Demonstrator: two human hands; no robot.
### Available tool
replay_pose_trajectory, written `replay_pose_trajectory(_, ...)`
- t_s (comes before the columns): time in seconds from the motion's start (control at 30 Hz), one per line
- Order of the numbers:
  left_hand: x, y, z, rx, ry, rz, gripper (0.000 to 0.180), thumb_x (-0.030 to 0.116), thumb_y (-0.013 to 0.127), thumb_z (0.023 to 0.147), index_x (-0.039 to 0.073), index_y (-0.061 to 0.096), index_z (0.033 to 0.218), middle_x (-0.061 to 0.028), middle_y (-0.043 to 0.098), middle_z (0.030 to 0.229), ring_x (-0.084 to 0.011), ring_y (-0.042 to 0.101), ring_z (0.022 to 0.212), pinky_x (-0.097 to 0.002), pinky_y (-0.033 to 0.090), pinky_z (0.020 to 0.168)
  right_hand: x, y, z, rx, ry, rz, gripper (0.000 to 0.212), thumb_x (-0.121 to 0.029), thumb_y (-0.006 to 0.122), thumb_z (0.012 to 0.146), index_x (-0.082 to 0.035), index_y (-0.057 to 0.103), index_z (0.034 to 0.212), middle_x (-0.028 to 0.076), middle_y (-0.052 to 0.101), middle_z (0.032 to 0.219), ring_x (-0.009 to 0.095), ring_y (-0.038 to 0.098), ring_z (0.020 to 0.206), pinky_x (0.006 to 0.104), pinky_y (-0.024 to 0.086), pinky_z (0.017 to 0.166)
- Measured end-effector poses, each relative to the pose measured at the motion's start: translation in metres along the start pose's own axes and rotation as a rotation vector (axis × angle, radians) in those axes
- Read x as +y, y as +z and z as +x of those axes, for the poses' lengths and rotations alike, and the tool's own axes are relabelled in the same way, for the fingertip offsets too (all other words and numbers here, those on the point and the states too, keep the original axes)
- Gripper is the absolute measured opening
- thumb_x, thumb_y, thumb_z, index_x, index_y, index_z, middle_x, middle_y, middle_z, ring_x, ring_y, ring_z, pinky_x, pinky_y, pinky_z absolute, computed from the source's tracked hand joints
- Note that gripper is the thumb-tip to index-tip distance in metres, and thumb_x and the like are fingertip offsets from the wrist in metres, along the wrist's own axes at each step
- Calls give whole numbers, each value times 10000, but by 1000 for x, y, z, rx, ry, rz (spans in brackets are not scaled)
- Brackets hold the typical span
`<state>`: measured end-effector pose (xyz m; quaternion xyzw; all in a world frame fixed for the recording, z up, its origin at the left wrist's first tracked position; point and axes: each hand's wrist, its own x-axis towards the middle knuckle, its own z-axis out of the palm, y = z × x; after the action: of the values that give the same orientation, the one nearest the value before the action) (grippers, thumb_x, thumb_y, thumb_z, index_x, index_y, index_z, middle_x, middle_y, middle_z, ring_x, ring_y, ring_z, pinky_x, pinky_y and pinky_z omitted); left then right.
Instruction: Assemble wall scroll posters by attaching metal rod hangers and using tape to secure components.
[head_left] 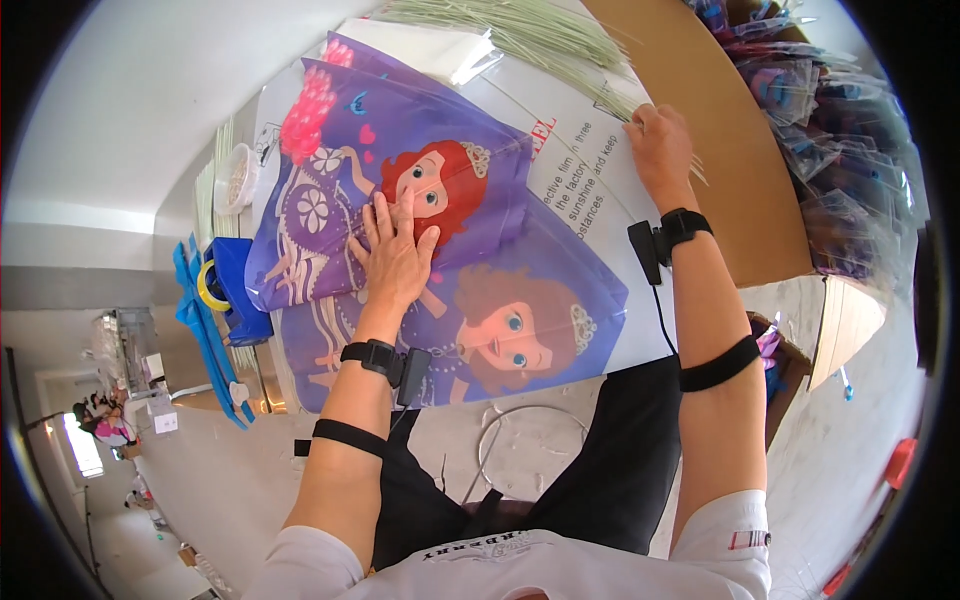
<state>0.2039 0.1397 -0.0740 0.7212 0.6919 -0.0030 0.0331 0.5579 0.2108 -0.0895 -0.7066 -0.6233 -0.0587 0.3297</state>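
Note:
My left hand [394,250] lies flat with fingers spread on the upper purple kite sail [335,200], a thin sheet printed with a red-haired cartoon princess. Under it, nearer to me, a second kite sail [520,330] with a similar print sticks out on the right. Out to the right, my right hand [662,150] is closed in a pinch at the end of a bundle of thin pale-green sticks [560,40]. Its fingertips seem to grip a thin stick, though they partly hide it. One stick lies diagonally over the white printed board [590,190].
At the table's left are a white tub [237,180], a blue tape dispenser [235,290] with yellow tape, and a blue strip-like frame [205,330]. White sheets [430,50] lie at the back. Cardboard [740,150] and many plastic-wrapped packets [800,100] stand on the right.

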Motion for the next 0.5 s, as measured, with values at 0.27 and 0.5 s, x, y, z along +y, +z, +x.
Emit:
replay_pose_trajectory(0.27,1,3,1,13,-6,24,627,533,332,922,264,147,1457,-151,89,1514,-364,79,1387,-629,85,1048,4,18,10,-11,43,-106,92,-160,586,797,-68,594,796,112,588,839,300,561,900,400,459,746)
replay_pose_trajectory(0.5,1,3,1,18,-17,14,619,540,323,921,277,152,1455,-146,94,1514,-361,85,1386,-629,86,1047,-3,20,22,-58,-82,-161,98,-139,548,814,-53,563,770,111,595,852,296,568,899,408,475,707)
